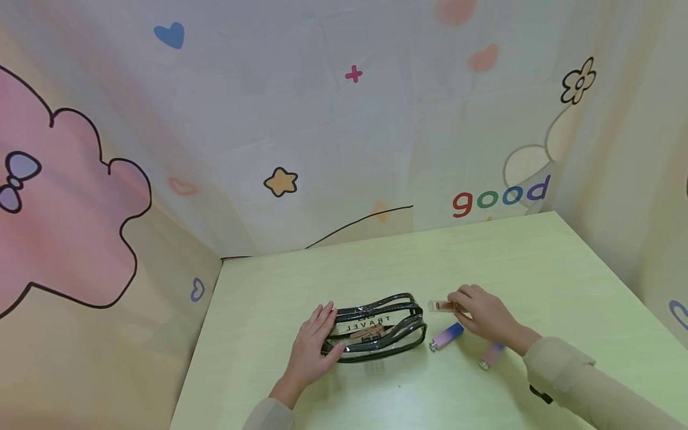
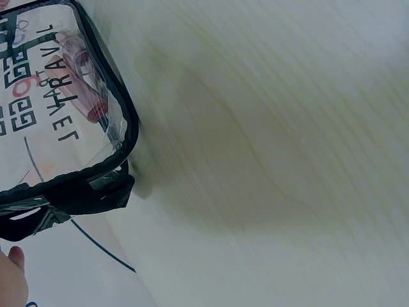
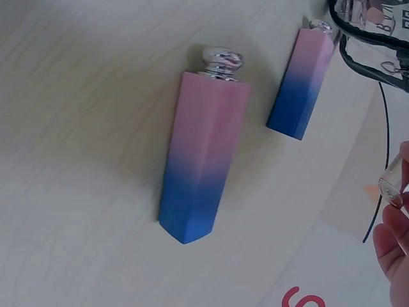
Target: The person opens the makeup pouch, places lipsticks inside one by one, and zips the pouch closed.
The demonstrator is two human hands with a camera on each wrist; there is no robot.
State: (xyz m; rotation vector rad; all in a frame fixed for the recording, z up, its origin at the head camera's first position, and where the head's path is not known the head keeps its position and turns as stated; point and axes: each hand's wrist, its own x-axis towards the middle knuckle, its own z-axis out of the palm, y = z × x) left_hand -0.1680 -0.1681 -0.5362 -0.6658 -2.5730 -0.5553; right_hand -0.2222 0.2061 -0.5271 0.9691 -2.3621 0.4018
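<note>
Backdrop [image 1: 376,131] reads "good" behind a clear pouch [image 1: 371,346] lettered "TRAVEL".

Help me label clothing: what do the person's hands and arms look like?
The left hand and right hand wear no gloves. The left sleeve and right sleeve are beige; a small dark piece, unclear what, shows by the right cuff.

Booth-like space, cartoon-printed cloth backdrop [image 1: 322,131], pale green table [image 1: 258,298]
</note>
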